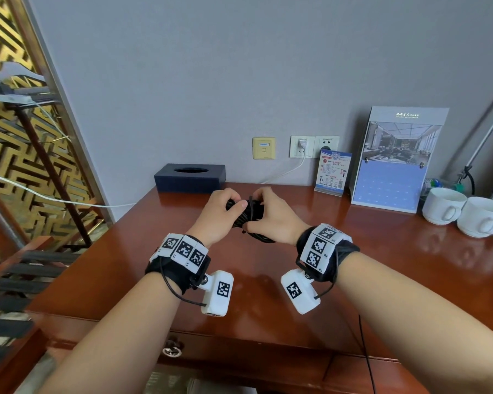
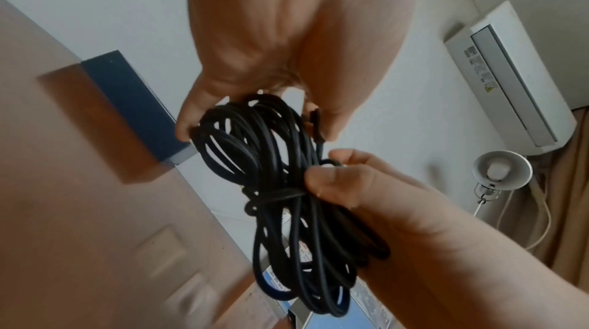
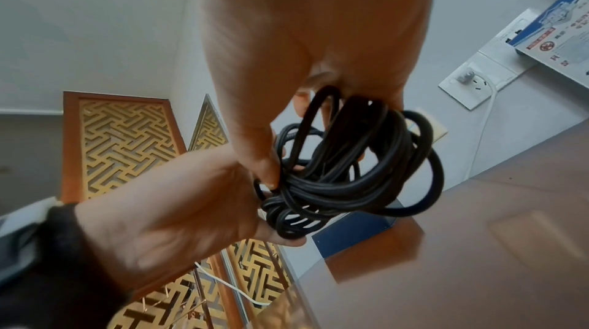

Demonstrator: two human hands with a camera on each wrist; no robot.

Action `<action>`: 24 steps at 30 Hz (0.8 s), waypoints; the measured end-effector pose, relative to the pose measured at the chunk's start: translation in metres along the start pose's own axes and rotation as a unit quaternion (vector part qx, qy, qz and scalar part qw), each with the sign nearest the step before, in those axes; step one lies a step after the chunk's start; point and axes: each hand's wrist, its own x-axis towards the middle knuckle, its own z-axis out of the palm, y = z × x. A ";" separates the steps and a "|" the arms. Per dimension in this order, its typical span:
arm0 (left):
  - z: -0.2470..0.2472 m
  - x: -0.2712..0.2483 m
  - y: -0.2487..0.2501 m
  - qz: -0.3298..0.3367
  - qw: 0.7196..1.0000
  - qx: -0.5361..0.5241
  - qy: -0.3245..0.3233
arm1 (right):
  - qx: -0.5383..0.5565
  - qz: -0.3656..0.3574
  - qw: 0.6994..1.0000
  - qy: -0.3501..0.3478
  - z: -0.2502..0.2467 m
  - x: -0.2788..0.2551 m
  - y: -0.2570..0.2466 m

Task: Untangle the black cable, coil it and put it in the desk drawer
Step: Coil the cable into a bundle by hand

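Observation:
The black cable [image 1: 246, 216] is a bundle of loops held in the air above the brown desk [image 1: 268, 302], near its back. My left hand [image 1: 228, 207] grips one end of the bundle, fingers and thumb curled round the loops [image 2: 255, 133]. My right hand [image 1: 261, 206] holds the other side; in the left wrist view its thumb and fingers pinch a strand wound across the bundle's middle [image 2: 277, 196]. The cable [image 3: 350, 170] hangs in several loose loops between both palms. The desk drawer [image 1: 239, 354] sits below the front edge, closed, with a ring handle [image 1: 171, 349].
A dark blue tissue box [image 1: 190, 177] stands at the back left of the desk. At the back right are a small notice card [image 1: 333, 173], a calendar stand [image 1: 393, 166] and two white cups [image 1: 443, 204]. A white charger is plugged into the wall socket [image 1: 302, 145]. A slatted rack [image 1: 17, 280] stands left.

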 end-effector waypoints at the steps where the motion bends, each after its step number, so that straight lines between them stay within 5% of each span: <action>1: 0.001 0.000 -0.002 -0.007 1.000 0.001 0.012 | 0.006 -0.009 1.000 -0.004 0.001 -0.001 0.000; 8: 0.009 0.003 -0.001 -0.065 0.995 -0.040 0.057 | -0.208 -0.058 0.976 -0.014 0.018 0.001 0.013; 24: 0.033 -0.015 -0.026 -0.153 0.987 -0.049 0.002 | -0.246 0.009 0.961 -0.125 0.035 -0.002 0.032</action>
